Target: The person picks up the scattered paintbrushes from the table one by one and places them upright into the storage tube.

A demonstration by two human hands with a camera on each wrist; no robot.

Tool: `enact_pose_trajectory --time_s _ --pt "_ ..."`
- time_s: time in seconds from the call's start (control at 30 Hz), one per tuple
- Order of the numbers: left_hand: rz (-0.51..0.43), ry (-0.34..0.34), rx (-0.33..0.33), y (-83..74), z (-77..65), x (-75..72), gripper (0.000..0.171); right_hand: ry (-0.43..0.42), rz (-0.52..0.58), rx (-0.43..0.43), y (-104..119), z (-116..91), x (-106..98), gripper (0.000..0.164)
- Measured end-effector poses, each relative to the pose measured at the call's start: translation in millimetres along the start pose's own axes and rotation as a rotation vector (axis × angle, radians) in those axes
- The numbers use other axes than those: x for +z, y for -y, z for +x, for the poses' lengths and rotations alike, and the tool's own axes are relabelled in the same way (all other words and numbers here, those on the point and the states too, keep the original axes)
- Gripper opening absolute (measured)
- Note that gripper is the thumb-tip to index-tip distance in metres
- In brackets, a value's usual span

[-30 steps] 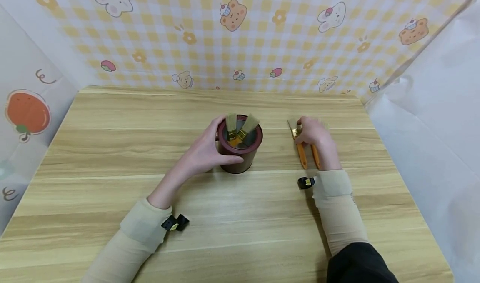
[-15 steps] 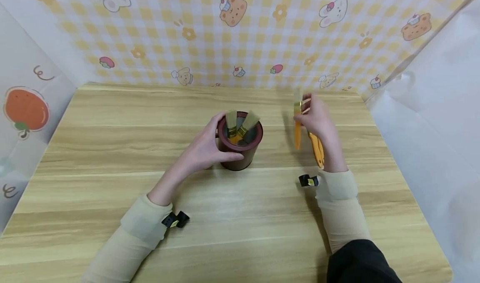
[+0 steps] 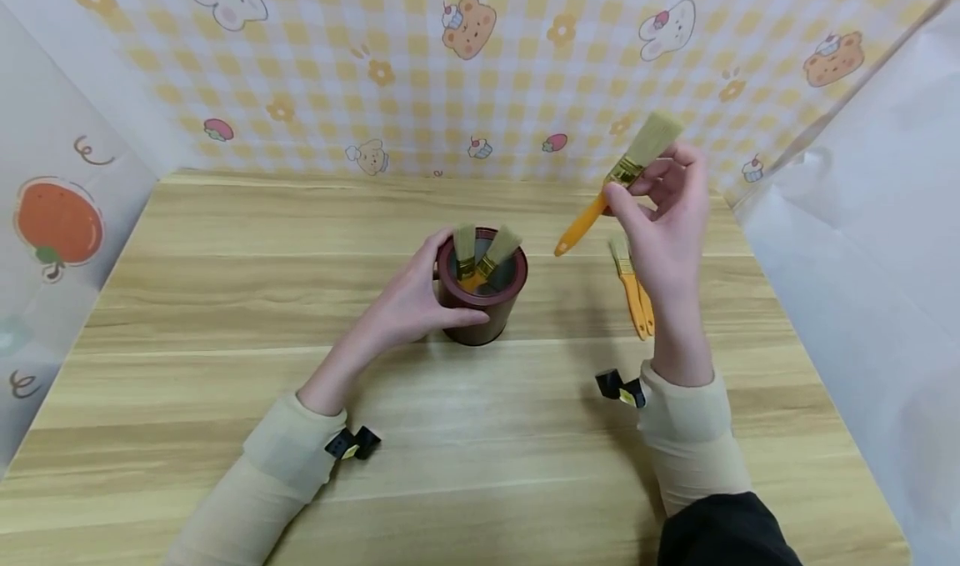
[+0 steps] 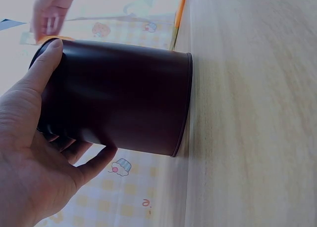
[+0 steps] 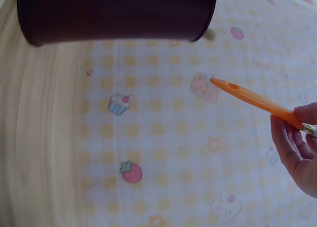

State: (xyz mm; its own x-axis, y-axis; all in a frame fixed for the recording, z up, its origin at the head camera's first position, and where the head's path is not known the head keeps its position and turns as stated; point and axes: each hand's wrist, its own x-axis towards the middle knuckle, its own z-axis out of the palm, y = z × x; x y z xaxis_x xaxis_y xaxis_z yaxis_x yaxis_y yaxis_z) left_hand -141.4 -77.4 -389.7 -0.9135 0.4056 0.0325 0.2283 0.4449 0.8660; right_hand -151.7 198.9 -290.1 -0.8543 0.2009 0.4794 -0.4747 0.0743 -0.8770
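Checked wall (image 3: 408, 99), right hand (image 3: 667, 228) pinching brush (image 3: 624, 172), left hand (image 3: 408, 302) gripping can (image 4: 121, 95), can interior (image 3: 497, 282) seen only in head view

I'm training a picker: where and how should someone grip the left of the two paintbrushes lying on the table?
Probably from above, pinching the left paintbrush by its slim orange handle: it lies flat. Favour the left edge, since the other paintbrush lies close along its right.

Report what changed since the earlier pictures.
The right hand has lifted an orange-handled, pale-bristled paintbrush up from the light wooden table, its handle slanting down to the left. Unchanged: the left hand grips the dark brown, red-rimmed cylindrical can holding two pale-bristled brushes.
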Motion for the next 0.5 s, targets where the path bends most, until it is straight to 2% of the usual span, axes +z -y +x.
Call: enact_pose_trajectory --time_s 0.1,0.2,0.33,0.5 --pt "-0.008 0.002 0.000 -0.3 -0.5 0.1 0.118 -0.011 0.085 -0.098 8 -8 8 0.042" --pt "-0.009 0.002 -0.002 -0.6 -0.7 -0.1 0.117 -0.003 0.117 -0.163 12 -13 14 0.042" --pt "0.003 -0.001 -0.007 -1.0 -1.0 -0.1 0.118 0.040 0.130 -0.181 14 -19 20 0.040" --pt "0.013 0.001 -0.027 -2.3 -0.9 -0.6 0.120 0.157 0.089 -0.171 13 -26 28 0.037"
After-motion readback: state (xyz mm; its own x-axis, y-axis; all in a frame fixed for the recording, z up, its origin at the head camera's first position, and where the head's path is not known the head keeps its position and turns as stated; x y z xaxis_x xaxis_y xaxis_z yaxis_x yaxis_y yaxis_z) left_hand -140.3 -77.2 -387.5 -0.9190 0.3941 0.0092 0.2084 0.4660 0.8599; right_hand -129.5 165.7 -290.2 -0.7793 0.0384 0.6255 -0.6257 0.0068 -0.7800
